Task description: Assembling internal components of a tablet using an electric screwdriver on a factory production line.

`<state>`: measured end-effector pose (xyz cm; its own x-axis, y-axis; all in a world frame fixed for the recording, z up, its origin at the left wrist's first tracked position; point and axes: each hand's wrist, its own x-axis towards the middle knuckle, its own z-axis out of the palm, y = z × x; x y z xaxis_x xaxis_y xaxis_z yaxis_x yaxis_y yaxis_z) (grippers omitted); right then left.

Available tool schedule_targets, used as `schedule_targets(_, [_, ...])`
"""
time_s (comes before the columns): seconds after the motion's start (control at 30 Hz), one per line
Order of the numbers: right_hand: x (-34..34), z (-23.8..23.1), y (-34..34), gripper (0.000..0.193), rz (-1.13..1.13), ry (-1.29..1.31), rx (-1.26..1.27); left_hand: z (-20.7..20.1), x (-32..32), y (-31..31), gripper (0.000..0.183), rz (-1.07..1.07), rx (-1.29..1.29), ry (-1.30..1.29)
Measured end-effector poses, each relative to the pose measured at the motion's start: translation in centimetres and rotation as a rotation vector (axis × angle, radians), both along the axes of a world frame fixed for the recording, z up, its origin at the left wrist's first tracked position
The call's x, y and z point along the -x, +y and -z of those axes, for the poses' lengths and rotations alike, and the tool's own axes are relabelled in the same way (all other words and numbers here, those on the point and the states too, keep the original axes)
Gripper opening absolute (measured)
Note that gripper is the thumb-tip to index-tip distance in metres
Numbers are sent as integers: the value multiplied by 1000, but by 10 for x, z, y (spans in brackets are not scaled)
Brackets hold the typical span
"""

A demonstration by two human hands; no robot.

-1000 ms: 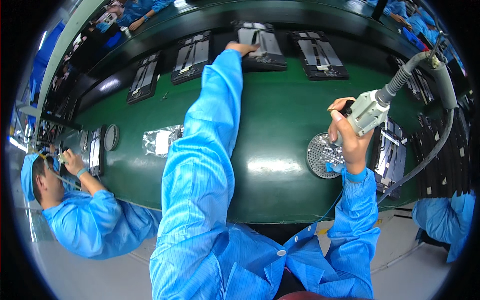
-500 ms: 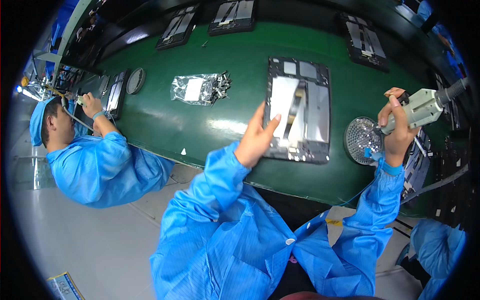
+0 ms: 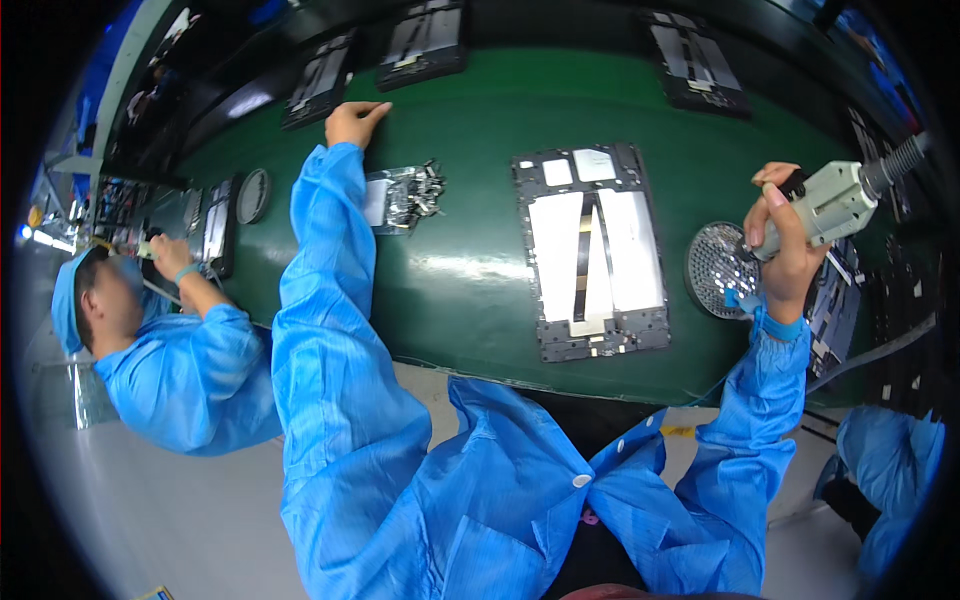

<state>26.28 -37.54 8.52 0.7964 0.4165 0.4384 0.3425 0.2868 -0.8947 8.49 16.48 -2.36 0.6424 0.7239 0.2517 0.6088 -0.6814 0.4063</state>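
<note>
My left hand (image 3: 355,124) reaches to the far left over the green bench, thumb and finger pinched together; whatever lies between the tips is too small to make out. Below it, partly covered by my sleeve, is a clear plastic bag (image 3: 378,200) with small metal parts (image 3: 415,198) piled at its right end. In front of me a tablet-like device (image 3: 552,230) lies flat, its black frame and pale panels facing up, untouched. My right hand (image 3: 785,240) is wrapped round a pale electric screwdriver (image 3: 835,200), tilted over a round dish (image 3: 712,268) of tiny shiny pieces.
Similar devices lie at the back left (image 3: 425,45) and back right (image 3: 692,62). Another round dish (image 3: 253,196) stands on the left. A co-worker in blue (image 3: 185,370) works at the left. Dark panels (image 3: 835,320) lie beyond my right hand. The bench (image 3: 470,345) has its front edge before me.
My left hand has left the device and moved far left, its fingers closing to a pinch. The device lies turned slightly and nearer to me. My right hand keeps its hold on the screwdriver.
</note>
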Motion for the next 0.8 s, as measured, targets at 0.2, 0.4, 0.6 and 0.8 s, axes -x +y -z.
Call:
schedule_targets(0.2, [-7, 5, -5, 23, 88, -227, 106, -6, 4, -30, 20, 182, 78, -330])
schedule_targets(0.4, [-2, -5, 6, 15, 70, 7, 75, -16, -57, -206, 21, 641, 538, -535])
schedule_targets(0.6, [-13, 2, -20, 12, 188, 5, 37, 11, -94, -251, 20, 577, 706, -594])
schedule_targets(0.8, [-23, 9, -31, 16, 223, 2, -138, 1, -66, -316, 18, 635, 803, -449])
